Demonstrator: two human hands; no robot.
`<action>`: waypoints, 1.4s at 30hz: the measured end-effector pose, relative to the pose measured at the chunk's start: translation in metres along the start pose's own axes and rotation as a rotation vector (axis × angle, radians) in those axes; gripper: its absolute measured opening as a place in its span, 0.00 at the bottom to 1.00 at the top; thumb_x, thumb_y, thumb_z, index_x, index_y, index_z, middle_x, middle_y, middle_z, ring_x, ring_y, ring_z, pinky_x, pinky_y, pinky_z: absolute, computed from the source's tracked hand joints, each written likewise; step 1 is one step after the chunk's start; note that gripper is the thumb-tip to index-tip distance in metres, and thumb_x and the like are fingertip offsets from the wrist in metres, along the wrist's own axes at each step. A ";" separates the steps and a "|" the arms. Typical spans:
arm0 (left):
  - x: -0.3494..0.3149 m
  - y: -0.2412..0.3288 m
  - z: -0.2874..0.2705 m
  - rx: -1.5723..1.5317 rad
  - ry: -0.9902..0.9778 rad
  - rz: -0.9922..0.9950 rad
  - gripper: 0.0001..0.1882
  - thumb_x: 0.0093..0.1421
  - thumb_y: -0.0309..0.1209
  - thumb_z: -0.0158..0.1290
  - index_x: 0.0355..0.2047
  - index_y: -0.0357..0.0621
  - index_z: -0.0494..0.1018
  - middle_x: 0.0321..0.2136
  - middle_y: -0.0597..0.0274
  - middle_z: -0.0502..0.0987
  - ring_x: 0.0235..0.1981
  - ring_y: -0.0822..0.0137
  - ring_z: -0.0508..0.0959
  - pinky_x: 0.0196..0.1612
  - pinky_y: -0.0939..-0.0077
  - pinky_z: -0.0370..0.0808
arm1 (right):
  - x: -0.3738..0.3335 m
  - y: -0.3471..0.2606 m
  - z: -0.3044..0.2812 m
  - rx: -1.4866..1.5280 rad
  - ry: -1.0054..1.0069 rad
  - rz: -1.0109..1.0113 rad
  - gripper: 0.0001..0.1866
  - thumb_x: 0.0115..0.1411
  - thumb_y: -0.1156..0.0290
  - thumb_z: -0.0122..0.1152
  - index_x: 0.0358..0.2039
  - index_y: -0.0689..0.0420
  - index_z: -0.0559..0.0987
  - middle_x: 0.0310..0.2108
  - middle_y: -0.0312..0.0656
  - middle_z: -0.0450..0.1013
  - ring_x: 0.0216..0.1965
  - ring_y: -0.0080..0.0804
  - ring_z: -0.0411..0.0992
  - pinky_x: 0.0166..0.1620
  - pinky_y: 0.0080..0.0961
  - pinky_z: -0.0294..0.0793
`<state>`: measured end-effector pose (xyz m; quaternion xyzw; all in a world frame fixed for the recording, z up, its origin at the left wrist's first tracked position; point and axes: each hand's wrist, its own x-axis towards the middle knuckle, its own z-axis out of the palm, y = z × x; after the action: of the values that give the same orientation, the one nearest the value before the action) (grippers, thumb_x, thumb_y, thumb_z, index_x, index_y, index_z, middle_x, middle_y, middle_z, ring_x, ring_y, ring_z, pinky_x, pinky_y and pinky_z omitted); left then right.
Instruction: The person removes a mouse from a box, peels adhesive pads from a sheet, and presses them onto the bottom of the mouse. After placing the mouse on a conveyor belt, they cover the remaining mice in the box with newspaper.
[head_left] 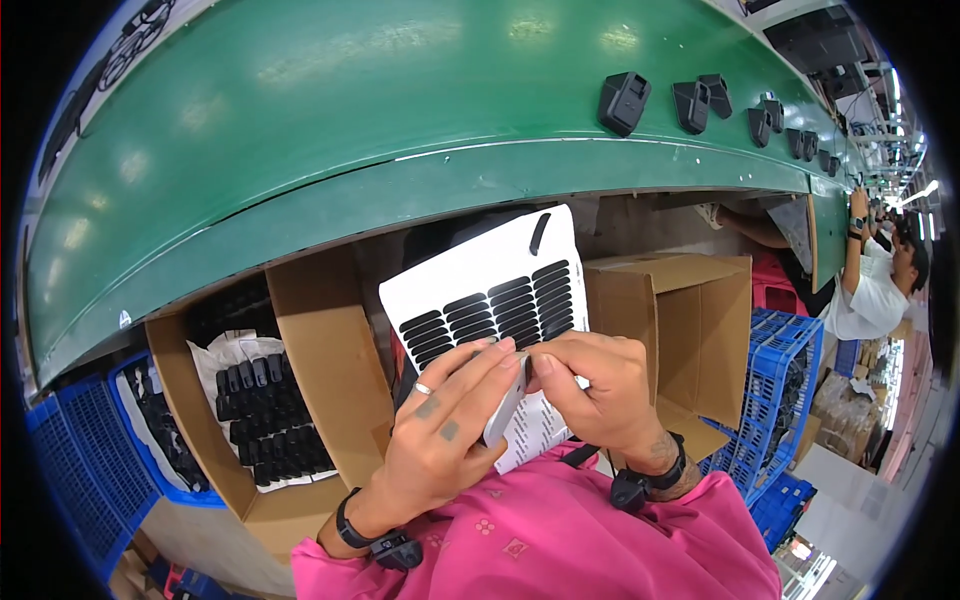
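Observation:
My left hand (445,425), with a ring on one finger, is wrapped round a flat grey piece (507,408) with a rounded end. At the piece's upper end, the fingertips of my right hand (600,392) are pinched together; what lies between them is too small to make out. Both hands are over my lap, above a white sheet (425,290) carrying rows of black rounded strips (512,300). One strip (540,235) sits by itself near the sheet's top corner. The lower part of the sheet is partly hidden behind my hands.
Black devices (624,103) stand in a line along the green bench (330,90). To the left, a cardboard box (300,510) holds rows of black parts (262,400). On the right are another cardboard box (700,340) and a blue crate (790,340). A person (870,285) works farther along.

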<state>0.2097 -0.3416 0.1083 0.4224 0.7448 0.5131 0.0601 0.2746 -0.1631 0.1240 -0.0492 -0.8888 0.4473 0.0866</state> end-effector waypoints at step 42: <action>0.008 -0.007 -0.014 -0.152 -0.090 -0.165 0.33 0.38 0.19 0.57 0.50 0.33 0.71 0.48 0.45 0.75 0.48 0.48 0.77 0.52 0.63 0.74 | 0.014 -0.014 -0.017 -0.471 -0.236 -0.349 0.15 0.45 0.80 0.59 0.37 0.67 0.75 0.27 0.41 0.72 0.26 0.31 0.75 0.24 0.23 0.75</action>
<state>0.1934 -0.3471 0.1117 0.3766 0.7324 0.5420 0.1672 0.2643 -0.1558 0.1465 0.1376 -0.9669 0.2101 0.0445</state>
